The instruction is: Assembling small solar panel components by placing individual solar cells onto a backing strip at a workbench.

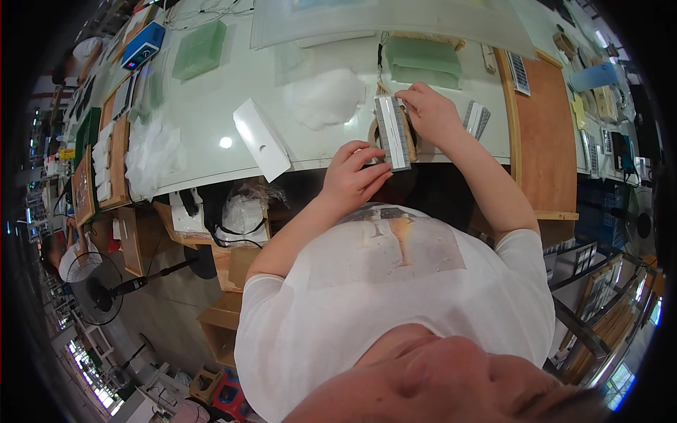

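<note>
A long, narrow stack of grey and silver strips (393, 134) with finely marked sides lies close to the table's near edge, over a brown ring that looks like a tape roll (412, 138). My left hand (350, 175) has its fingers bent against the left side and near end of the stack. At the far end, my right hand (431, 113) pinches the upper right corner, its thumb and fingertips close together. A shorter stack of similar strips (477, 118) rests to the right of my right wrist. Left of the stack sit a pile of thin white sheets (324, 97) and a white carton (261, 139).
Pale green blocks (423, 62) (200, 51) stand farther back, below a translucent raised shelf (388, 21). A wooden board (543, 134) borders the right side. A blue device (143, 45) and crumpled white plastic (155, 156) are at left. A fan (106, 292) stands on the floor.
</note>
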Tool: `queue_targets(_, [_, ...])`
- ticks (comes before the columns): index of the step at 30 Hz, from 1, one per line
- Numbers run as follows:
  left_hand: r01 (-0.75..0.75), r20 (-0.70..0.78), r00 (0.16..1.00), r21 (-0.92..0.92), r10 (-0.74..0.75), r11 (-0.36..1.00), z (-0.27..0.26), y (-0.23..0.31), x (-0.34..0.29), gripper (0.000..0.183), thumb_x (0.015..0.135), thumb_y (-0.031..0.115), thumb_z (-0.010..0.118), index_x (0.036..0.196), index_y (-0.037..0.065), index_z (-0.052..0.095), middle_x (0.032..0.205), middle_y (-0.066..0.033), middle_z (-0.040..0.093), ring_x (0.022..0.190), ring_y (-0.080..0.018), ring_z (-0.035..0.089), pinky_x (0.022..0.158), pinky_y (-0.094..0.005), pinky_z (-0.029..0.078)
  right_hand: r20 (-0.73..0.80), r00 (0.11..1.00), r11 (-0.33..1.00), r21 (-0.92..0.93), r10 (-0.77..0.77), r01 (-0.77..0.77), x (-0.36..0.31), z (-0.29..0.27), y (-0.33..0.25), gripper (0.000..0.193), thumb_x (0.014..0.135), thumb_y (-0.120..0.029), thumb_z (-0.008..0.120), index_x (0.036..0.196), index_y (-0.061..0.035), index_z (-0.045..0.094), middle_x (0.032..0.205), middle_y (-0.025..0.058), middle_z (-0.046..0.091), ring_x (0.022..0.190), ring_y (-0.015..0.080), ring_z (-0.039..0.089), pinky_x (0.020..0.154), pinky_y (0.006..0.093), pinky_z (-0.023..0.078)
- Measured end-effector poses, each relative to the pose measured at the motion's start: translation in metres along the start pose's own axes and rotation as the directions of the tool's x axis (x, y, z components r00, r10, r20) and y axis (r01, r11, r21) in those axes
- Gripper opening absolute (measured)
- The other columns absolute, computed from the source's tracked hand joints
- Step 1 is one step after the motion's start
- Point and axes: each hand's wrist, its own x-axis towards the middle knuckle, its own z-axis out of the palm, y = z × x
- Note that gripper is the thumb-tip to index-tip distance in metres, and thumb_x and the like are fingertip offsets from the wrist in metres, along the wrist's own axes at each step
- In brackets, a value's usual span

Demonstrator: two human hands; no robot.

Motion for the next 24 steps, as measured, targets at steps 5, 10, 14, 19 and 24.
queue_targets(5, [0.0,-0.001,1.0,0.005,0.001,1.0,-0.0006,0.0008,-0.0002,0.02,0.068,0.013,0.076,0.087,0.012,0.069,0.1,-0.0028,0.061,0.097,-0.0274,0.055,0.081,-0.0348,0.048,-0.012,1.0,1.0,-0.008,-0.016,0.016,-0.0006,0.0008,-0.0001,0.018,0.087,-0.013,0.056,0.103,-0.0126,0.064,0.094,0.0056,0.06,0.082,0.028,0.062,0.07,0.0363,0.051])
queue_targets(10, [-0.001,-0.001,1.0,0.0,0.001,1.0,-0.0005,0.0007,-0.0004,0.02,0.068,0.013,0.075,0.087,0.012,0.069,0.101,-0.003,0.061,0.097,-0.0273,0.055,0.081,-0.0348,0.048,0.022,1.0,0.998,-0.063,-0.007,0.008,0.0002,0.0001,-0.0025,0.018,0.088,-0.013,0.054,0.103,-0.0129,0.063,0.094,0.0054,0.06,0.083,0.0282,0.061,0.069,0.0375,0.051])
queue_targets(14, [0.007,0.0,1.0,-0.013,-0.007,1.0,-0.0012,0.0015,0.0004,0.02,0.069,0.013,0.075,0.088,0.012,0.069,0.101,-0.0031,0.061,0.097,-0.0273,0.055,0.081,-0.0347,0.048,0.01,1.0,0.999,-0.047,-0.018,0.018,0.0003,0.0013,-0.0027,0.018,0.088,-0.012,0.054,0.103,-0.0124,0.063,0.094,0.0054,0.06,0.083,0.0281,0.061,0.069,0.0377,0.051])
queue_targets(19, [0.002,-0.005,1.0,-0.024,-0.002,1.0,-0.001,0.002,0.0007,0.021,0.069,0.012,0.074,0.089,0.011,0.068,0.101,-0.0035,0.061,0.096,-0.0275,0.055,0.081,-0.0345,0.049,-0.015,0.999,0.996,-0.077,-0.041,0.04,0.0008,0.0005,-0.0019,0.018,0.087,-0.011,0.054,0.103,-0.0118,0.063,0.094,0.0052,0.061,0.083,0.0279,0.061,0.069,0.0372,0.051])
queue_targets(24, [0.003,-0.008,1.0,-0.028,-0.004,1.0,-0.0004,0.0024,0.0002,0.022,0.069,0.012,0.074,0.09,0.01,0.068,0.101,-0.0038,0.061,0.096,-0.0276,0.055,0.08,-0.0346,0.049,-0.053,0.998,0.999,-0.042,-0.027,0.025,-0.0009,0.0016,0.0024,0.02,0.086,-0.011,0.055,0.104,-0.0121,0.063,0.094,0.0055,0.061,0.083,0.028,0.061,0.07,0.0365,0.051])
